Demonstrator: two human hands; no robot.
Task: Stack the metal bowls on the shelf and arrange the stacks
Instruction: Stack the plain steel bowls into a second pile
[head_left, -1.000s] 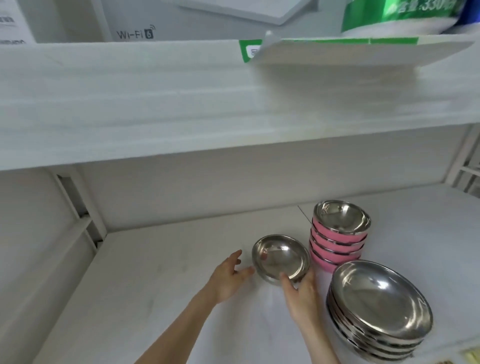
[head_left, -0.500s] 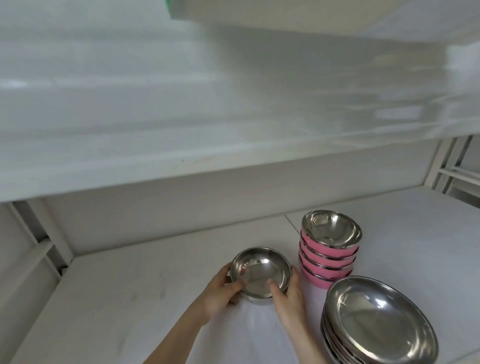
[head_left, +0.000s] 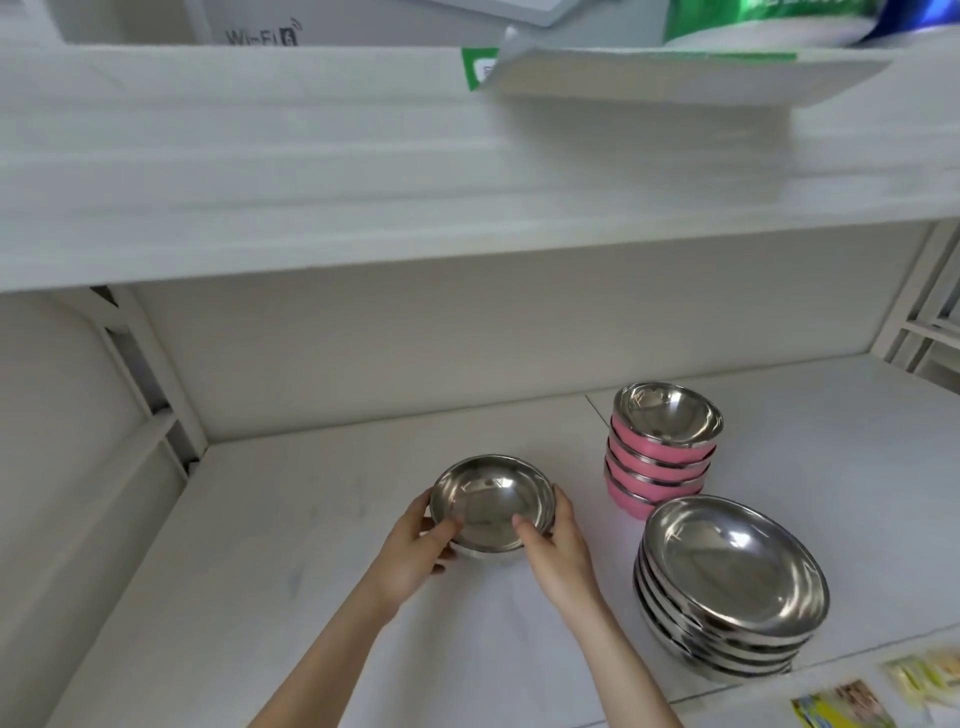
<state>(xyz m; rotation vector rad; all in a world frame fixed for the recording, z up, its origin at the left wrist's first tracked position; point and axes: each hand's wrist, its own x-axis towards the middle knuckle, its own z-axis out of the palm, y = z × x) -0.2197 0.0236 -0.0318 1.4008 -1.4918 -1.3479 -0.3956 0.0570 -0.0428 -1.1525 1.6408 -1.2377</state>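
Small steel bowl (head_left: 493, 499) is being held low on the white shelf (head_left: 291, 525), left of the pink bowl stack (head_left: 655, 470); left grip (head_left: 415, 551) and right grip (head_left: 560, 552) are clasping its rim.

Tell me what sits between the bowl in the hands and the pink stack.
Head view: only bare white shelf separates the held bowl from the pink stack, beyond the right hand.

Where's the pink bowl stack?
Head view: the pink bowl stack stands on the lower shelf, right of centre, behind the wide steel bowl stack and right of the small steel bowl.
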